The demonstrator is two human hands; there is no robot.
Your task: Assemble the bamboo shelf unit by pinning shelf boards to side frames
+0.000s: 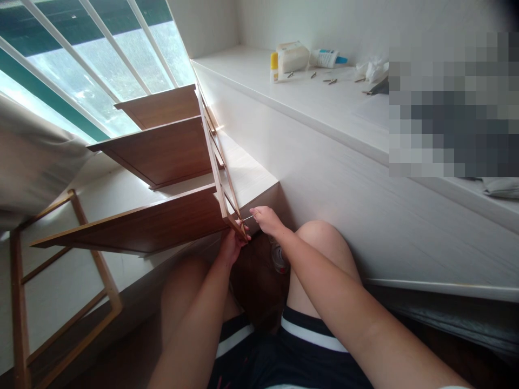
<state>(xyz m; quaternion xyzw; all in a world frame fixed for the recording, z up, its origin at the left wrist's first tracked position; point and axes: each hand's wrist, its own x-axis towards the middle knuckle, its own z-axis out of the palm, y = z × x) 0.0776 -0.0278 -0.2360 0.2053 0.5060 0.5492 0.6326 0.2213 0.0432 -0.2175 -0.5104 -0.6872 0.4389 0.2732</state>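
A brown wooden shelf unit (172,156) lies tilted, with several flat boards joined to a narrow side frame (214,162). My left hand (233,243) is closed around the near end of that side frame, with the fingers partly hidden behind the wood. Just right of it, my right hand (265,219) pinches a thin metal rod (247,218), perhaps the shaft of a hex key. Its tip points left at the frame's near end; whether it sits in a screw there is too small to tell.
A second wooden frame (67,259) leans at the left. On the white ledge (243,75) are a yellow-capped bottle (274,67), a tissue pack (292,56), a white tube (324,58) and several screws (332,81). A can (279,258) stands between my knees.
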